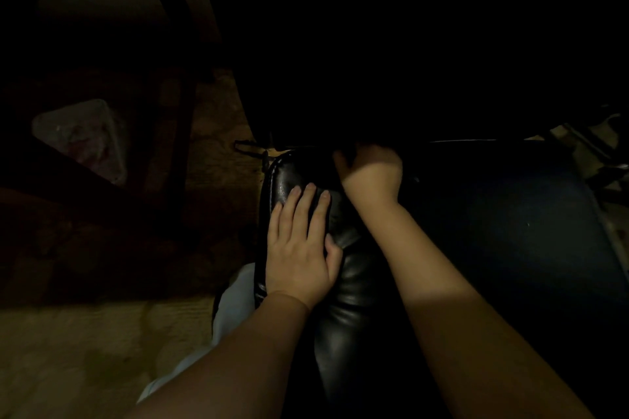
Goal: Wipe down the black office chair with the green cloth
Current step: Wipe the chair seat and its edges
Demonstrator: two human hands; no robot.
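Darkness covers most of the view, and only the middle is lit. The chair [347, 299] fills the centre and right: a padded black leather part with a stitched edge runs from the bottom middle up toward the centre, shiny where the light catches it, and a broad dark surface [510, 231] lies just to its right. Whether that surface is the seat or the back I cannot tell. The left hand [299, 248] lies flat on the leather pad, fingers straight and slightly spread, palm down, holding nothing. The right hand [371, 170] reaches further forward to the far end of the pad, wrist bent, its back toward the camera and its fingers curled down into shadow — what they grip, if anything, is hidden. The cloth cannot be made out anywhere; it may be under that hand, but the dark hides it. Both forearms are bare and come in from the bottom edge. Under the left forearm, beside the pad, shows a pale piece of fabric [235, 303]. The floor [85, 350] on the left has a wood-grain look. Further up on the left stand dark furniture legs [183, 112], and near them lies a clear plastic thing [81, 136] — too dim to name.
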